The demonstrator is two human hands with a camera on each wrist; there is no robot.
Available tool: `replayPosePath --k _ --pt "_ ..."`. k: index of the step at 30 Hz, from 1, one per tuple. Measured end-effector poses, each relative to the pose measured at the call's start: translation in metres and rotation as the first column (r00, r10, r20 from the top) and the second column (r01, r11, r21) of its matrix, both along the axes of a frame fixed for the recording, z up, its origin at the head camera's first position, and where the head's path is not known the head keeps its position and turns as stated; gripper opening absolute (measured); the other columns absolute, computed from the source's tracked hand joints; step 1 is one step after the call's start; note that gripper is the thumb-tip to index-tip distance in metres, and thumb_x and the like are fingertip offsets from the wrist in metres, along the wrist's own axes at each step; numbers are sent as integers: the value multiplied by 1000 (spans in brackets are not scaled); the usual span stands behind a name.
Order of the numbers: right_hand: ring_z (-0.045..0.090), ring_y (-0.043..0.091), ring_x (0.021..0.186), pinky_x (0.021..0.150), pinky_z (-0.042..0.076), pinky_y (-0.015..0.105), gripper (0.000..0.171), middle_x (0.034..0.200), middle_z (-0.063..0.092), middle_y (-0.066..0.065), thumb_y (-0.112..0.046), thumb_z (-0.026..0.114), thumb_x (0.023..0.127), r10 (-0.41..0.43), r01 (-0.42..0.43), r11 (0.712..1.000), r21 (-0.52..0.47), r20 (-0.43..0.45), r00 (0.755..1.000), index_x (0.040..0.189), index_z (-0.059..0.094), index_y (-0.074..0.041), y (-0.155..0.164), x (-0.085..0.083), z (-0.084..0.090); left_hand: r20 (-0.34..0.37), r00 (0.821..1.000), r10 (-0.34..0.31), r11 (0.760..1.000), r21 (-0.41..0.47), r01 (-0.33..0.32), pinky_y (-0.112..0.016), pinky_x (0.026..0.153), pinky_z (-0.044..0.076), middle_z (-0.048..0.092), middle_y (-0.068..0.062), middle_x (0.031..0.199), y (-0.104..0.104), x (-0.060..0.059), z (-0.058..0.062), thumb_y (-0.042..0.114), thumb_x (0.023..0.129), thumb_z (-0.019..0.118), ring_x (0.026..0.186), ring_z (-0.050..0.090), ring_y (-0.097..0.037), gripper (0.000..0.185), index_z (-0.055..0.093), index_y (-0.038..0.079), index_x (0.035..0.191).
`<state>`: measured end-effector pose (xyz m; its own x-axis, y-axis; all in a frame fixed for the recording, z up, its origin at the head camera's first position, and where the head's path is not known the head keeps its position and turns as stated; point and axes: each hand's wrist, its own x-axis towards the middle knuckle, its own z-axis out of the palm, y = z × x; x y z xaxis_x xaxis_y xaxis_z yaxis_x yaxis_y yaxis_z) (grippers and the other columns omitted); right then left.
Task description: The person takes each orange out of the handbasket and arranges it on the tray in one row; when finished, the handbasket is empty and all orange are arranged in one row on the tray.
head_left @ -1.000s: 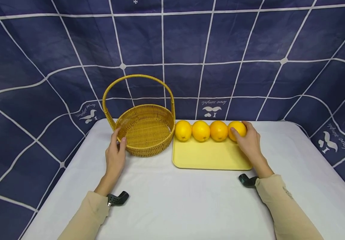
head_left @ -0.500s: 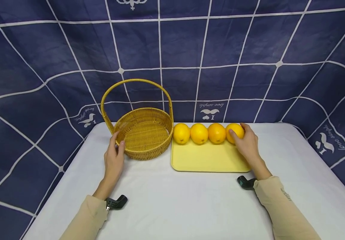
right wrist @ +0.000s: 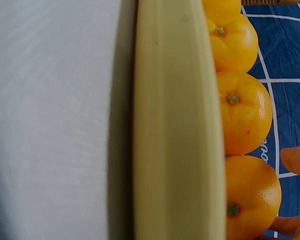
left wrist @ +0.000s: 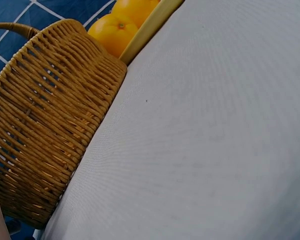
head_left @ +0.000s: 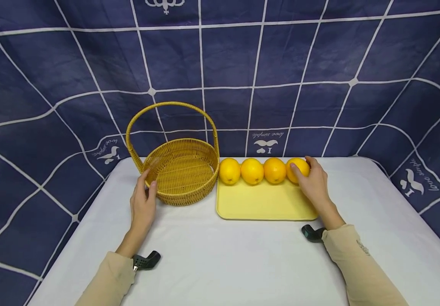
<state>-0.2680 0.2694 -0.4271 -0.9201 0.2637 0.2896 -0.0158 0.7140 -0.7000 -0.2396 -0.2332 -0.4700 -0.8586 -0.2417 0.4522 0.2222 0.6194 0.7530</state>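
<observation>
Right hand (head_left: 311,182) on the end orange (head_left: 297,169); left hand (head_left: 143,204) at the basket (head_left: 181,170).
Right fingers curl round the rightmost of four oranges on the tray's (head_left: 262,204) far edge; left lies relaxed against the rim, gripping nothing. Risk: a lift could nudge the touching neighbour rolling.

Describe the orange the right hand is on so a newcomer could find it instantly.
On the white table, right of the wicker basket, lies a yellow tray with four oranges in a row along its far edge. It is the rightmost orange, the only one the right hand grips.
</observation>
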Motion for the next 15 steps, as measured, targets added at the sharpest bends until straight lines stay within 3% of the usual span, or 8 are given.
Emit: replayPosePath --k 7,11,15 --pt "49 50 137 121 34 61 72 150 53 31 -42 63 103 5 -5 1000 0 -25 1000 154 45 6 -1 -1 -1 -30 999 12 1000 -11 -12 -59 121 38 45 -14 164 -2 -2 0 35 112 49 154 40 -35 52 44 16 160" --pt "46 51 139 121 32 64 75 151 50 32 -45 61 104 6 -6 1000 3 -24 1000 156 41 5 0 1 4 -166 985 49 998 -41 -56 -59 123 34 46 -18 162 -1 -4 4 32 109 56 152 41 -37 50 54 8 152" --pt "39 53 144 122 27 67 80 158 43 32 -50 57 105 20 -20 999 32 -1 1000 160 35 2 3 9 13 -331 941 62 992 -80 -94 -57 122 33 47 -17 161 3 -3 10 32 105 61 148 42 -36 48 61 2 142"
